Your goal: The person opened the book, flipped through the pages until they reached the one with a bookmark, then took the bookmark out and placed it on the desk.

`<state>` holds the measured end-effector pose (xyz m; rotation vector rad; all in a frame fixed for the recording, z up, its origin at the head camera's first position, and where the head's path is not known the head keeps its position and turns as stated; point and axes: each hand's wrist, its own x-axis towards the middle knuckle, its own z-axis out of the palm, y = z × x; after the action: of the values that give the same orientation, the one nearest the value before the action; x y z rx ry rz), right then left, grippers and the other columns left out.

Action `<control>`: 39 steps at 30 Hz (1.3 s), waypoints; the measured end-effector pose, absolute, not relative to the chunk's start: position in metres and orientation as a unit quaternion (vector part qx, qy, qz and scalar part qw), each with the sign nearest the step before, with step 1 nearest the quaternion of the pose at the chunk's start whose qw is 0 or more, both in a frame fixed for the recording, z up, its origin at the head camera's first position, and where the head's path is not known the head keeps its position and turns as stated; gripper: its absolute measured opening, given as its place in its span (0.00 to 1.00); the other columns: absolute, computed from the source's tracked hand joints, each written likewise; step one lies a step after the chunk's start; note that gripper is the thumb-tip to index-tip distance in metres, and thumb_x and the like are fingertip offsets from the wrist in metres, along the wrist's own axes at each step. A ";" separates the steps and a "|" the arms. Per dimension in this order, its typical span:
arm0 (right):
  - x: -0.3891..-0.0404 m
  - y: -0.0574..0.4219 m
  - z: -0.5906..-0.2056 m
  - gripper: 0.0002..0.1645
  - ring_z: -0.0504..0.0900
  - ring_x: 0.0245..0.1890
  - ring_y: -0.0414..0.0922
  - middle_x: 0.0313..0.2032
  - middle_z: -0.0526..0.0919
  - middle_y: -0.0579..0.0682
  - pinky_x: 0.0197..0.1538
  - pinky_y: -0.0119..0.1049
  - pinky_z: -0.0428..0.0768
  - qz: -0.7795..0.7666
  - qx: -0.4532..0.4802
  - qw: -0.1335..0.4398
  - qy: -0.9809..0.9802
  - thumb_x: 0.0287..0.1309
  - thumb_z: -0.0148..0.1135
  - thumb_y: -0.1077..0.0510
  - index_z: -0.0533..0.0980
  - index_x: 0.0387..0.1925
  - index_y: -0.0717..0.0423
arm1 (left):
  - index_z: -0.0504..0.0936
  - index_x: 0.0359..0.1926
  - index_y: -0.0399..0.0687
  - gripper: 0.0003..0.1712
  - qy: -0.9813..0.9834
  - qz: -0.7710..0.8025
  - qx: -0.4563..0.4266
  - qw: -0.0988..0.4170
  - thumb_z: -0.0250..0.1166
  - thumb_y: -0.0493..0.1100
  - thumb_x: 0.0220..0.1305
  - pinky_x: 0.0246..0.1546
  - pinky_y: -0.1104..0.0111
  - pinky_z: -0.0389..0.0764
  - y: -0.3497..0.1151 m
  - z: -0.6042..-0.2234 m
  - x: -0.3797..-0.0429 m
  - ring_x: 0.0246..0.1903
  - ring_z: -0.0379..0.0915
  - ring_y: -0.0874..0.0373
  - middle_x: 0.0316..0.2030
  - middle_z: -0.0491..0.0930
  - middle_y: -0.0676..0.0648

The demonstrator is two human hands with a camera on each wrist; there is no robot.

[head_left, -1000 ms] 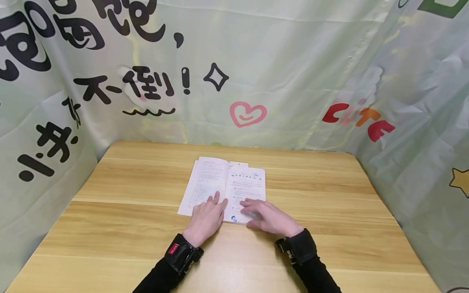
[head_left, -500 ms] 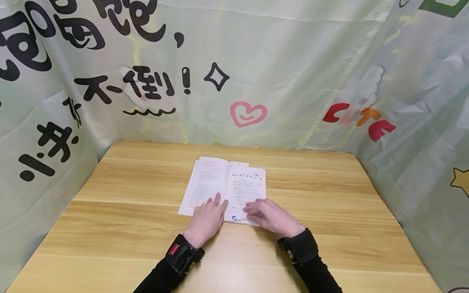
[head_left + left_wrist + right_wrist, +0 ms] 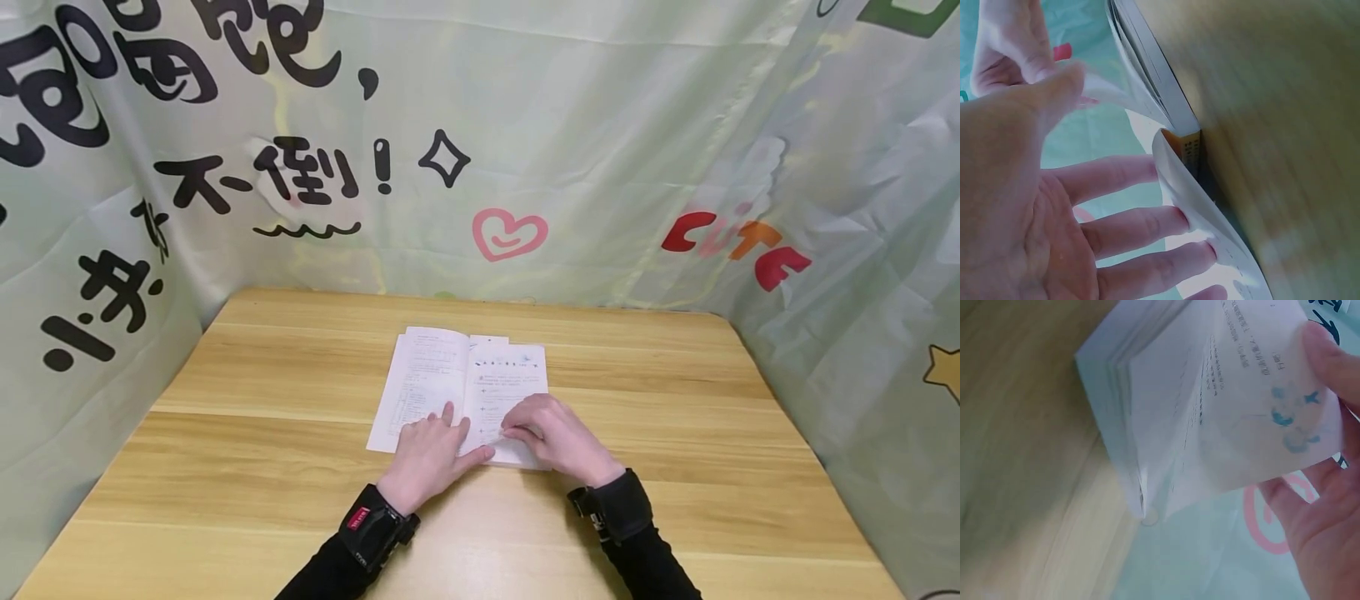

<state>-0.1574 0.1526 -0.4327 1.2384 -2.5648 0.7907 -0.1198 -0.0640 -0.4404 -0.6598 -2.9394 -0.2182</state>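
An open book (image 3: 431, 362) with printed pages lies on the wooden table. My left hand (image 3: 427, 458) rests on its left page, the fingers straight and spread and their tips pressing the paper. The left thumb reaches across the spine toward the right page. My right hand (image 3: 558, 433) pinches a single page (image 3: 1254, 425) between thumb and fingers, at the corner with blue prints. In the right wrist view that page stands lifted and bowed away from the thick stack under it. The left wrist view has the left thumb close to the raised paper.
The table (image 3: 675, 433) stretches out around the book on all sides. A pale green curtain (image 3: 600, 150) with dark lettering, a pink heart (image 3: 510, 234) and coloured letters hangs behind and beside it. Both wrists wear black straps (image 3: 375, 525) over dark sleeves.
My right hand has closed from loosely spread fingers to a pinch on the page, and its corner has come up. The left thumb has stretched right across the book's lower edge.
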 end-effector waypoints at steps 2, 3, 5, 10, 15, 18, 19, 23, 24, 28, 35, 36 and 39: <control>-0.158 0.152 -0.433 0.03 0.81 0.34 0.37 0.30 0.86 0.42 0.43 0.40 0.82 0.277 0.422 0.119 -0.855 0.49 0.70 0.62 0.84 0.30 0.53 | 0.83 0.49 0.45 0.35 -0.971 -0.074 -0.218 0.068 0.53 0.70 0.61 0.23 0.52 0.81 -0.064 -0.441 -0.120 0.38 0.79 0.40 0.54 0.77 0.31; -0.158 0.151 -0.433 0.04 0.81 0.35 0.38 0.30 0.86 0.42 0.43 0.40 0.82 0.283 0.425 0.131 -0.850 0.49 0.71 0.61 0.84 0.30 0.54 | 0.84 0.48 0.45 0.34 -0.970 -0.076 -0.218 0.073 0.55 0.69 0.61 0.22 0.52 0.81 -0.063 -0.441 -0.119 0.37 0.79 0.40 0.53 0.77 0.31; -0.159 0.150 -0.432 0.04 0.81 0.36 0.39 0.31 0.86 0.45 0.43 0.41 0.82 0.296 0.432 0.152 -0.839 0.47 0.72 0.62 0.84 0.29 0.55 | 0.84 0.46 0.44 0.31 -0.968 -0.076 -0.219 0.090 0.58 0.65 0.60 0.20 0.53 0.80 -0.062 -0.443 -0.119 0.34 0.79 0.41 0.51 0.78 0.31; -0.158 0.149 -0.429 0.06 0.81 0.37 0.41 0.32 0.86 0.49 0.43 0.41 0.82 0.331 0.442 0.194 -0.811 0.43 0.74 0.64 0.84 0.28 0.58 | 0.83 0.38 0.44 0.22 -0.963 -0.063 -0.221 0.144 0.63 0.58 0.58 0.14 0.58 0.77 -0.059 -0.447 -0.120 0.24 0.76 0.45 0.42 0.82 0.34; -0.158 0.148 -0.427 0.10 0.80 0.37 0.43 0.32 0.86 0.49 0.43 0.41 0.82 0.358 0.445 0.230 -0.788 0.42 0.73 0.67 0.84 0.30 0.58 | 0.81 0.35 0.45 0.18 -0.959 -0.060 -0.224 0.161 0.65 0.56 0.57 0.11 0.59 0.76 -0.059 -0.450 -0.123 0.21 0.75 0.46 0.38 0.82 0.37; -0.159 0.147 -0.427 0.12 0.81 0.36 0.43 0.32 0.85 0.49 0.41 0.41 0.82 0.370 0.448 0.262 -0.771 0.39 0.74 0.69 0.83 0.31 0.57 | 0.81 0.33 0.45 0.17 -0.958 -0.065 -0.226 0.165 0.66 0.55 0.56 0.10 0.59 0.75 -0.060 -0.450 -0.124 0.19 0.74 0.47 0.33 0.81 0.39; -0.159 0.146 -0.427 0.13 0.81 0.36 0.44 0.32 0.85 0.49 0.41 0.40 0.82 0.374 0.448 0.273 -0.765 0.38 0.74 0.70 0.83 0.31 0.58 | 0.80 0.32 0.45 0.16 -0.958 -0.067 -0.226 0.165 0.66 0.54 0.56 0.10 0.59 0.75 -0.060 -0.450 -0.124 0.19 0.74 0.47 0.32 0.80 0.39; -0.161 0.144 -0.427 0.16 0.81 0.35 0.47 0.31 0.85 0.52 0.40 0.41 0.81 0.387 0.455 0.317 -0.736 0.32 0.75 0.73 0.83 0.30 0.60 | 0.79 0.30 0.45 0.14 -0.957 -0.075 -0.226 0.164 0.66 0.52 0.56 0.10 0.59 0.74 -0.060 -0.450 -0.124 0.18 0.73 0.47 0.30 0.79 0.40; -0.162 0.144 -0.427 0.17 0.81 0.35 0.48 0.31 0.85 0.53 0.39 0.41 0.81 0.390 0.456 0.325 -0.731 0.31 0.75 0.73 0.83 0.30 0.61 | 0.78 0.29 0.45 0.14 -0.957 -0.077 -0.225 0.164 0.66 0.51 0.56 0.10 0.59 0.74 -0.060 -0.450 -0.125 0.18 0.72 0.48 0.30 0.79 0.40; -0.163 0.143 -0.426 0.16 0.80 0.35 0.51 0.32 0.84 0.57 0.39 0.43 0.81 0.395 0.455 0.349 -0.717 0.32 0.76 0.71 0.83 0.31 0.63 | 0.78 0.31 0.44 0.11 -0.957 -0.083 -0.226 0.161 0.65 0.48 0.57 0.10 0.60 0.73 -0.061 -0.450 -0.125 0.18 0.72 0.48 0.31 0.81 0.39; -0.161 0.144 -0.429 0.19 0.79 0.44 0.49 0.42 0.83 0.56 0.46 0.45 0.80 0.381 0.422 0.305 -0.764 0.43 0.73 0.67 0.82 0.41 0.64 | 0.77 0.54 0.42 0.22 -0.958 -0.076 -0.219 0.170 0.63 0.44 0.58 0.10 0.60 0.74 -0.062 -0.450 -0.127 0.17 0.73 0.48 0.31 0.82 0.41; -0.160 0.144 -0.429 0.19 0.79 0.46 0.48 0.43 0.83 0.55 0.48 0.44 0.80 0.375 0.416 0.277 -0.781 0.45 0.72 0.67 0.82 0.43 0.63 | 0.75 0.58 0.41 0.26 -0.958 -0.074 -0.218 0.171 0.63 0.44 0.58 0.10 0.60 0.74 -0.062 -0.450 -0.127 0.17 0.74 0.47 0.32 0.83 0.40; -0.157 0.145 -0.432 0.17 0.78 0.49 0.44 0.46 0.82 0.51 0.52 0.45 0.80 0.344 0.398 0.171 -0.833 0.52 0.69 0.63 0.82 0.45 0.61 | 0.64 0.68 0.38 0.38 -0.960 -0.075 -0.215 0.165 0.64 0.43 0.57 0.10 0.60 0.75 -0.062 -0.450 -0.128 0.15 0.74 0.48 0.33 0.84 0.40</control>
<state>-0.1570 0.1453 -0.4320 1.1294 -2.3651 0.9768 -0.1275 -0.0623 -0.4497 -0.6121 -2.7349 -0.2143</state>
